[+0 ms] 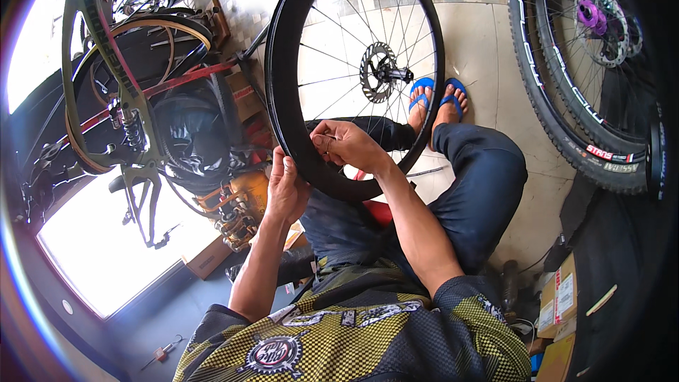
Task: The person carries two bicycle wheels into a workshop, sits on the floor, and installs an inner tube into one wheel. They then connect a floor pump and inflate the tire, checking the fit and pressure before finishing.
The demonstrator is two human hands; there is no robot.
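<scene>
Standing upright between the person's knees, a black deep-rimmed bicycle wheel (284,64) with thin spokes and a silver disc rotor (377,72) at its hub fills the middle of the view, its lower edge resting against the person's lap. The left hand (285,191) is closed around the outside of the rim at its lower left, fingers wrapped over the edge. The right hand (348,145) sits on the inner side of the same stretch of rim, its fingertips pinched together on something small at the rim bed; what it pinches is too small to tell. The two hands lie near each other with the rim between them.

The person sits with legs stretched forward in dark trousers, feet in blue flip-flops (437,93) showing through the spokes on the tiled floor (488,49). A yellow-and-black patterned jersey (368,332) covers the torso at the bottom edge. To the left hangs an olive-green bicycle frame (85,35) with a shock, beside a black helmet (187,138). On the right lean knobby-tyred wheels (566,64), one with a purple hub, and cardboard boxes (559,304) sit lower right.
</scene>
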